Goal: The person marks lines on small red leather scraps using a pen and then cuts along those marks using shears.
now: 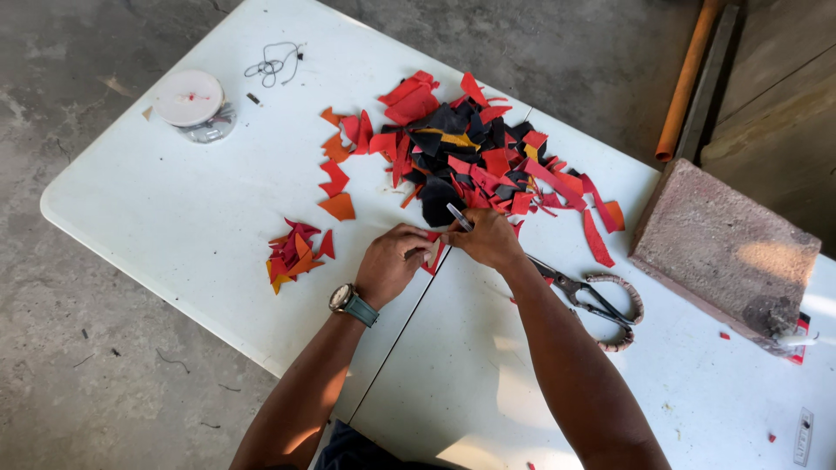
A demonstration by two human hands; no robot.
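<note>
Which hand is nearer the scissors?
Right. The right hand sits just up-left of the scissors, with its forearm crossing over their blades. The left hand is farther left, beyond the right hand.

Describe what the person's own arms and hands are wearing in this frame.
Both forearms are bare, with no sleeves or gloves in view. The left hand has a wristwatch with a round metal case and a teal strap. The right hand wears no watch and no visible rings.

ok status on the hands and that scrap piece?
Left hand pins a small red scrap on the white table. Right hand holds a pen on it. Scrap pile just beyond; scissors beside right forearm, nothing blocking.
</note>
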